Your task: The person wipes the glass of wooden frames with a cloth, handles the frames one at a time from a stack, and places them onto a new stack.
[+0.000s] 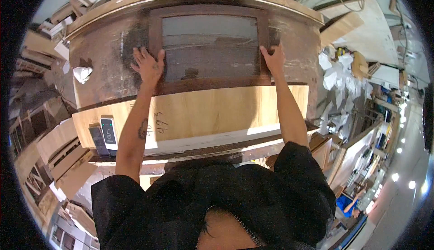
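Note:
A dark brown wooden frame with a glass panel [210,46] lies flat on a worn brown workbench [104,55]. My left hand [150,67] is at the frame's left side, its fingers spread and its thumb over the frame's edge. At the right side of the frame is my right hand [275,61], with its thumb toward the frame and apart from the fingers. The undersides of both hands are hidden, so how firmly they touch the wood does not show. Below the frame, a light wood-grain board [217,110] with handwritten marks runs under my forearms.
Two phone-like devices, one white-edged [108,132] and one dark [97,138], lie on the board's left end. Crumpled white paper [82,74] rests on the bench at left. Paper scraps [343,76] are heaped at right. A person in blue [346,205] is farther off.

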`<state>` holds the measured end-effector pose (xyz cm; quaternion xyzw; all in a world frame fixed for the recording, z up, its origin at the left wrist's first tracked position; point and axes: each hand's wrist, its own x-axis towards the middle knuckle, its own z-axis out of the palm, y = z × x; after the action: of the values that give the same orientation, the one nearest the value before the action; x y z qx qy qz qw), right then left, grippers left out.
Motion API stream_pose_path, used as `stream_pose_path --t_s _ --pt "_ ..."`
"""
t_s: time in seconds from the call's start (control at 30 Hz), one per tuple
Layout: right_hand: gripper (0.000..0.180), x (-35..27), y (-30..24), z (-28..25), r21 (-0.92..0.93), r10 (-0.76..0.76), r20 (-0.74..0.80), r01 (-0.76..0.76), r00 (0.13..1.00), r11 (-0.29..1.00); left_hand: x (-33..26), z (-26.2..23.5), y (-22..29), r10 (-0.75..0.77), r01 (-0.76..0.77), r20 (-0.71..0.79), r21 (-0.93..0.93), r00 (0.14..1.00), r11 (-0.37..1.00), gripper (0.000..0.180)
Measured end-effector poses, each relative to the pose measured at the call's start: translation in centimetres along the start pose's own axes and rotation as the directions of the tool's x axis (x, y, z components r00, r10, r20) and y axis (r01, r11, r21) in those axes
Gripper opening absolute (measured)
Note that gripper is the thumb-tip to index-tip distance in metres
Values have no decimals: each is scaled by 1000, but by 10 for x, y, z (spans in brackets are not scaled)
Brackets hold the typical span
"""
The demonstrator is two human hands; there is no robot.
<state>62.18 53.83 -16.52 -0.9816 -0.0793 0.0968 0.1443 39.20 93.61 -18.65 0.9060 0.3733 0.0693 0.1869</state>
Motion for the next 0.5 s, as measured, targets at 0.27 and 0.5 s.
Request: stream_pose_path --t_s 0.27,0.5 --pt "78 10 -14 32 92 -201 -278 234 939 968 14 41 -12 190 -190 -156 18 969 982 77" --pt "74 23 14 60 -112 -159 -235 135 959 984 13 -1 17 -18 29 -60 187 998 982 71"
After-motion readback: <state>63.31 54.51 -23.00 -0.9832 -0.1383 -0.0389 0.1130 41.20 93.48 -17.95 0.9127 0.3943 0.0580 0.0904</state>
